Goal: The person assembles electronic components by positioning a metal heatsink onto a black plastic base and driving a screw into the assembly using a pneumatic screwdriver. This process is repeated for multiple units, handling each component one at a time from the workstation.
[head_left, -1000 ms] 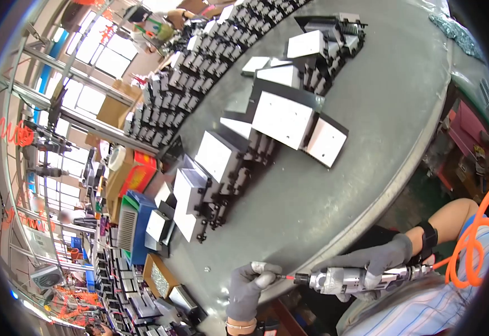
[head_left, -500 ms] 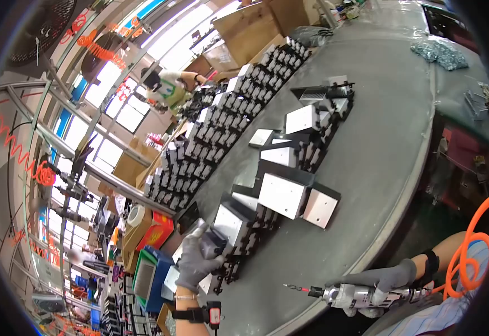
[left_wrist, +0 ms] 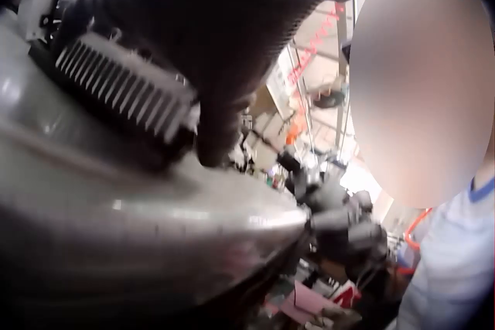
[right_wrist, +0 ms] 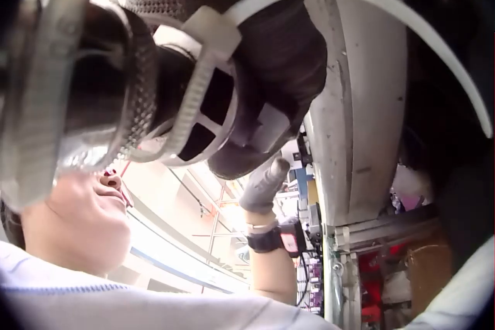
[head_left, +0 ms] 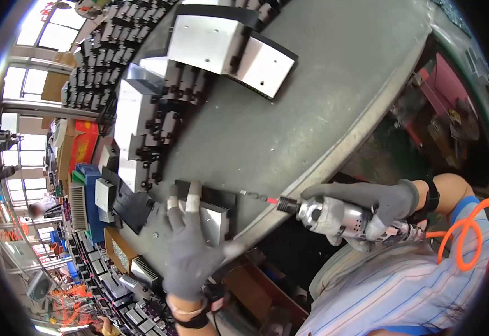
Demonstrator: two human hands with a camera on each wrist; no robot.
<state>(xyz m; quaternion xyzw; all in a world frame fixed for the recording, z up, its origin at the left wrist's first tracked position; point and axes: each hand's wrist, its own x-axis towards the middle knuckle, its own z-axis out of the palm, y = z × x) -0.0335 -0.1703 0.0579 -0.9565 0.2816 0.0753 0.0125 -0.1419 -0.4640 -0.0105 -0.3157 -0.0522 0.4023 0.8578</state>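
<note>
My gloved left hand reaches over a finned metal heat sink with a black plate, which lies near the table's front edge. Two fingers stretch onto the piece and the thumb is spread out, blurred. In the left wrist view the heat sink's fins show right beneath the dark glove. My gloved right hand grips a silver air screwdriver, its fingers wrapped around the body. The driver's long bit points left, past the table edge toward the heat sink, with a small screw-like piece at its tip.
A row of white and black metal housings stands farther back on the grey table. Left of it are a blue bin and a cardboard box of small parts. An orange air hose coils at the right.
My left hand left the bit's tip, reached to the row of housings, then came back to the front edge, where a heat sink now lies. The right hand keeps hold of the screwdriver.
</note>
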